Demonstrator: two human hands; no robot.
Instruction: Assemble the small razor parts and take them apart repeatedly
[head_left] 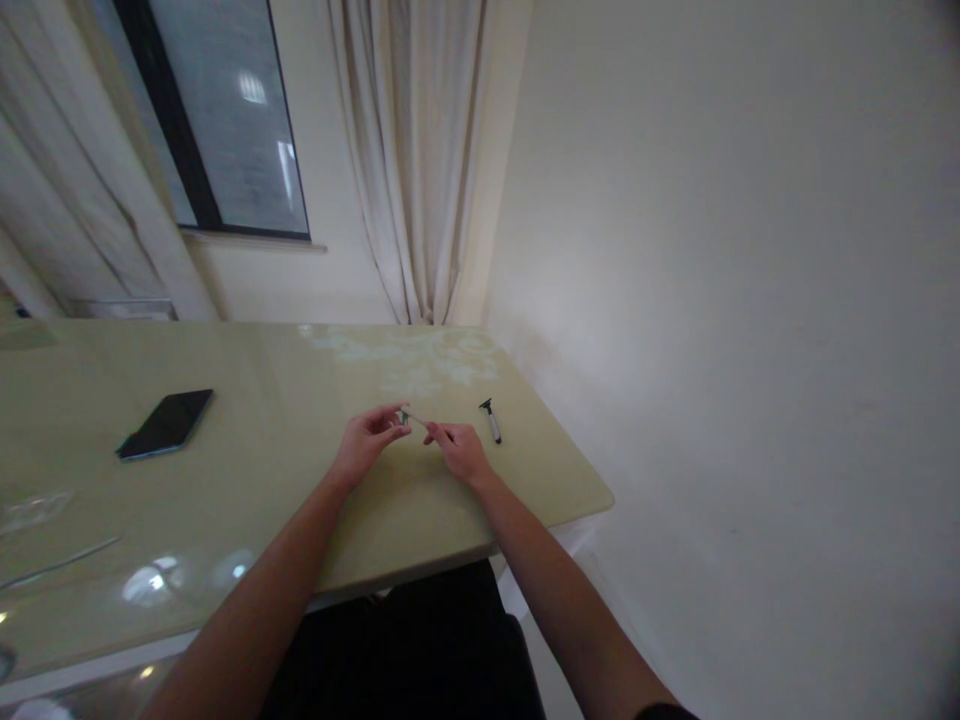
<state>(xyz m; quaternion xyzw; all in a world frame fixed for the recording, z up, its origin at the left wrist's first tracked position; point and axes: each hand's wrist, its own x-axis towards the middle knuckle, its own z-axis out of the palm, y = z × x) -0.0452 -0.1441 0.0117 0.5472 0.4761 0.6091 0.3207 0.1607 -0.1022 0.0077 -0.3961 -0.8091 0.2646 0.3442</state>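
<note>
Over the right part of the table, my two hands meet close together. Between thumb and fingertips, my left hand (370, 440) pinches a small green-and-white piece (405, 415); its kind is too small to make out. A thin pale stick (418, 420) runs from that piece to my right hand (459, 450), whose fingers are closed around its near end. Whether the stick and the piece are joined I cannot tell. Just right of my right hand, apart from it, a razor (492, 422) with a dark head and grey handle lies on the table.
The glossy pale table (255, 480) ends at the right beside a white wall (712, 300). A dark tablet (166, 424) lies on the left, with a clear plastic wrapper (34, 512) and a thin cable (64, 562) nearer me. Curtains (412, 150) hang behind.
</note>
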